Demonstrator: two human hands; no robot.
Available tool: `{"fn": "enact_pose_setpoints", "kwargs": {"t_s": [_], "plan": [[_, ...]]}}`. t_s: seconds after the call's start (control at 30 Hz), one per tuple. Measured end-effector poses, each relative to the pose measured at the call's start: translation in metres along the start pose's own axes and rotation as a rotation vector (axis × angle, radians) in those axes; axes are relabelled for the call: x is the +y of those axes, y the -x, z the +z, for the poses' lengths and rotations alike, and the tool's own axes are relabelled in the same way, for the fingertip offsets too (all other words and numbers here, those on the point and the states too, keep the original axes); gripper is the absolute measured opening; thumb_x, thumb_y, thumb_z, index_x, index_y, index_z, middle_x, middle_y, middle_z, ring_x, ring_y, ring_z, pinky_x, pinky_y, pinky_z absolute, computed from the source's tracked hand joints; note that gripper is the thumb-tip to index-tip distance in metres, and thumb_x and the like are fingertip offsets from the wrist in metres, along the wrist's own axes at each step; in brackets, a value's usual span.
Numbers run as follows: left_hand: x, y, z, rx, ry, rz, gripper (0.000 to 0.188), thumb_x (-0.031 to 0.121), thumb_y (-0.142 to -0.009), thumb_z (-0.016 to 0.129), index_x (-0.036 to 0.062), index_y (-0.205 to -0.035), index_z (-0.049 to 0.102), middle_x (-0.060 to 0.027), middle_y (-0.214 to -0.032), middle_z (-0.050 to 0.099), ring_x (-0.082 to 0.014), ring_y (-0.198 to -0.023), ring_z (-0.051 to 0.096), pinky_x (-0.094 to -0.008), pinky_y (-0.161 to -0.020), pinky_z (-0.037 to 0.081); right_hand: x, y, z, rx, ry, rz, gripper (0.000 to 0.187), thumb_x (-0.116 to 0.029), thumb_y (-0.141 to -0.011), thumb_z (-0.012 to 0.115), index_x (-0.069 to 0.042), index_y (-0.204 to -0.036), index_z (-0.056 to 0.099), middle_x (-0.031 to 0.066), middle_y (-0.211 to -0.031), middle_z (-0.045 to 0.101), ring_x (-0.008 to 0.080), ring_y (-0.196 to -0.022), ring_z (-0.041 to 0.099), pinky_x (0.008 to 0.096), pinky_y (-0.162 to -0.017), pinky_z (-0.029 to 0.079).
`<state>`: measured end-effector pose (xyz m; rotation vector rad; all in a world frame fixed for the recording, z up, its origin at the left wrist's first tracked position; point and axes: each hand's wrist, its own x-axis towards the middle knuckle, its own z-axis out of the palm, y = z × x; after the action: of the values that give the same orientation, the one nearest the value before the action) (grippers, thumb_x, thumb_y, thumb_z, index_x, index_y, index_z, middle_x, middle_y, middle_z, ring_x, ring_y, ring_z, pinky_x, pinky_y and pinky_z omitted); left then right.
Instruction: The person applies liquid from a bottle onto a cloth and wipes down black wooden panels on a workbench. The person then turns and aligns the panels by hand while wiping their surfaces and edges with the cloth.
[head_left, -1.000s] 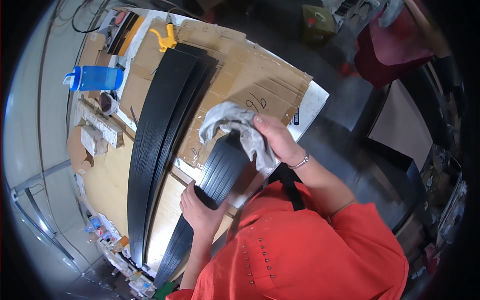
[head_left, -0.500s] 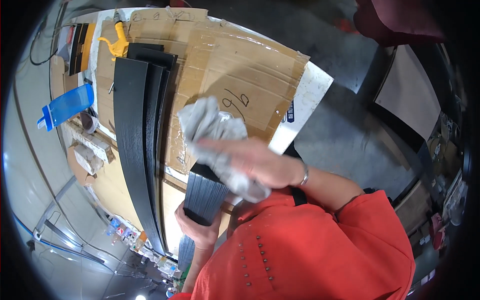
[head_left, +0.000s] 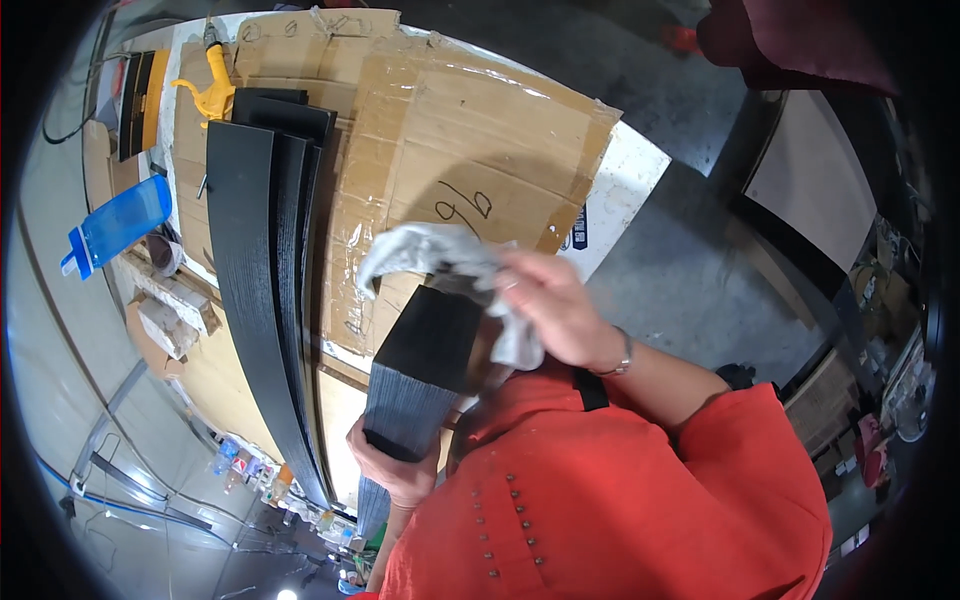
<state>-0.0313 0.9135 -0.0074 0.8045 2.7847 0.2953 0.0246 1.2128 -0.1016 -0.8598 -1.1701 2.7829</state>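
Observation:
A thick stack of black boards (head_left: 405, 405) with finely lined edges stands in front of me, its flat dark end facing up. My left hand (head_left: 398, 472) is wrapped round the stack's lower part. Just above the end, my right hand (head_left: 560, 310) grips a crumpled grey-white cloth (head_left: 425, 248), which hangs over the stack's far side. Part of the cloth falls beside the stack, close to my red shirt. Whether the cloth touches the end face I cannot tell.
Long black boards (head_left: 245, 250) lie piled on the left of the bench, beside taped brown cardboard (head_left: 480, 130). A yellow air blow gun (head_left: 213, 95) lies behind them. A blue plastic bottle (head_left: 125, 225) is at far left. A pale panel (head_left: 815, 175) stands at right.
My right hand has moved right and slightly up with the cloth, uncovering the stack's dark end. The left hand keeps its hold, and the whole view has shifted slightly.

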Motion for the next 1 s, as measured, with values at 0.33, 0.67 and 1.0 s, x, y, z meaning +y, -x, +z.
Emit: {"fn": "enact_pose_setpoints", "kwargs": {"t_s": [0.33,0.67,1.0], "plan": [[-0.005,0.004,0.003,0.022,0.002,0.011,0.096,0.027,-0.061,0.092,-0.0075,-0.135,0.041,-0.0253,-0.115,0.052,-0.0428,-0.102,0.056,-0.0505,-0.091,0.045,0.011,0.034,-0.029,-0.016,0.307,0.056,0.025,-0.010,-0.100,0.054,0.006,-0.115,0.067,0.0113,-0.077,0.063,0.0125,-0.071,0.057,0.0275,-0.068,0.048],[-0.003,0.006,0.003,0.010,0.059,-0.062,0.094,0.027,-0.062,0.091,-0.0065,-0.135,0.042,-0.0235,-0.115,0.052,-0.0415,-0.103,0.055,-0.0496,-0.092,0.044,0.054,0.023,0.002,-0.013,0.726,-0.586,0.030,0.001,-0.086,0.062,0.003,-0.115,0.066,0.0162,-0.128,0.067,0.0365,-0.121,0.062,0.0462,-0.102,0.051],[0.006,-0.001,-0.001,0.017,0.056,-0.064,0.092,0.028,-0.064,0.088,-0.0057,-0.137,0.042,-0.0227,-0.115,0.053,-0.0398,-0.103,0.054,-0.0485,-0.093,0.043,0.016,0.014,0.043,-0.170,0.387,-0.692,0.022,-0.007,-0.096,0.058,0.008,-0.109,0.068,0.0226,-0.123,0.067,0.0334,-0.108,0.062,0.0436,-0.095,0.044]]}}
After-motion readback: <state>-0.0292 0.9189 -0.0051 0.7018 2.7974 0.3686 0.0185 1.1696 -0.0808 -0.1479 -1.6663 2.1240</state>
